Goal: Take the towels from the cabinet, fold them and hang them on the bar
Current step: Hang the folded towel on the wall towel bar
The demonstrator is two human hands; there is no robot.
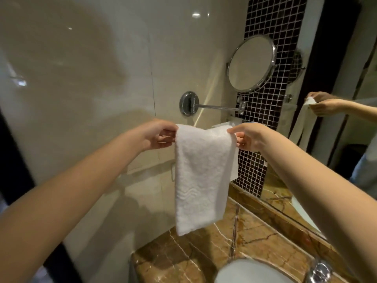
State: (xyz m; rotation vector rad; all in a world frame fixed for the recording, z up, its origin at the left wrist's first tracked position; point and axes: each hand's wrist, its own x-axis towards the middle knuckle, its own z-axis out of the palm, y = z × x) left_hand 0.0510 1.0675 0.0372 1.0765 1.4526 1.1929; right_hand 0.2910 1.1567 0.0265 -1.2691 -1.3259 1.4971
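Hanging between two raised hands, a folded white hand towel point(201, 176) drops lengthwise in front of the cream tiled wall point(91, 78), its lower end above the far left corner of the brown marble vanity top point(255, 240) without touching it. The left hand point(157, 134) pinches the towel's upper left corner, thumb on top and fingers curled closed beneath the fold; the right hand point(247, 136) grips the upper right corner the same way, closed tight on the cloth. A wavy woven band runs across the towel's lower part, and a second layer of the fold peeks out along its right edge. Just behind the towel's top edge, on the wall, another white towel point(223, 125) shows only as a thin strip, so how it rests cannot be told. Above it a chrome arm point(218, 107) runs from a round wall mount point(188, 103) rightward to a round shaving mirror point(251, 63), set against a strip of dark mosaic tile point(265, 111). Farther right, a large wall mirror point(346, 139) reflects the hands and towel. Near the bottom edge sit a white basin point(251, 272) and a chrome tap point(319, 272), both partly cut off
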